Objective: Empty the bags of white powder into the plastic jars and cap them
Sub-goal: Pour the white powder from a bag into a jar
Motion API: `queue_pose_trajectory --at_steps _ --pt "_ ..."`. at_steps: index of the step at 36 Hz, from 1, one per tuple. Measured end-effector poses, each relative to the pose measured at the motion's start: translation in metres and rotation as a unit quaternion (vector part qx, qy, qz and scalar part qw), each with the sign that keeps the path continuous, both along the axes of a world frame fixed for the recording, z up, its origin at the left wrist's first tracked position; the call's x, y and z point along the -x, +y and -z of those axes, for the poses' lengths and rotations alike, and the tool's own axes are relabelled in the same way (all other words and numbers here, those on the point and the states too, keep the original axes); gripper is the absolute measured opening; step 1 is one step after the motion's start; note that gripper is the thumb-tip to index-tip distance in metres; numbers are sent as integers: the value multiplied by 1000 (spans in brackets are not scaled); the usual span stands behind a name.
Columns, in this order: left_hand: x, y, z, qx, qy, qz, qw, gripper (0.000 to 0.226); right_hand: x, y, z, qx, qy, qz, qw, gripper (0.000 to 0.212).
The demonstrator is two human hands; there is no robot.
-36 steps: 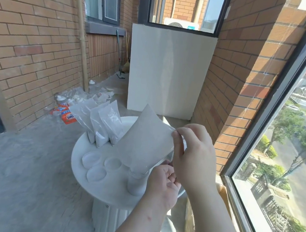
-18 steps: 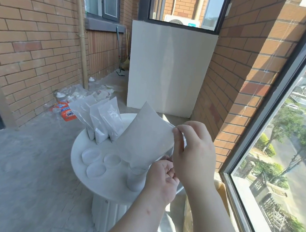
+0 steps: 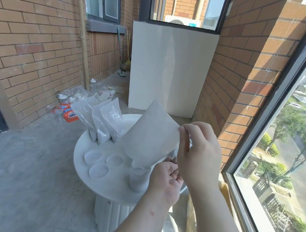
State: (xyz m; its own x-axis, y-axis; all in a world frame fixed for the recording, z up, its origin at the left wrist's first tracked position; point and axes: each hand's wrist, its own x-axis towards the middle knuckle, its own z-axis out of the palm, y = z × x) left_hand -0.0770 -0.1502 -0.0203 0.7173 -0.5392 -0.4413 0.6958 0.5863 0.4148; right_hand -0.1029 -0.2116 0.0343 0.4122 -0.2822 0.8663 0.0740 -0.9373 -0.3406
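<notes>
Bags of white powder (image 3: 102, 123) — three, full — stand at the far edge of the round white table (image 3: 113, 191); the tilted clear bag (image 3: 150, 135) meets a clear plastic jar (image 3: 139, 178) near the front, left hand (image 3: 165, 182) gripping low, right hand (image 3: 198, 156) pinching its top corner — a slipped mouth could spill powder

Right grip (image 3: 198, 152) is raised, thumb and forefinger pinched; left grip (image 3: 165, 181) sits just below, fingers curled.
</notes>
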Motion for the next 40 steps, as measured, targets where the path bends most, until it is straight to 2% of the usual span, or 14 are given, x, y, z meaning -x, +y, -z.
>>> queue_pose_trajectory --at_steps 16,25,40 --pt "-1 -2 3 -17 -10 20 1000 33 0 1 -2 1 -6 -16 1000 23" --pt "-1 -2 2 15 2 17 1000 29 -2 1 0 -7 8 -23 1000 20" --pt "2 -1 -3 -15 3 10 1000 32 -1 -1 1 -11 23 -17 1000 20"
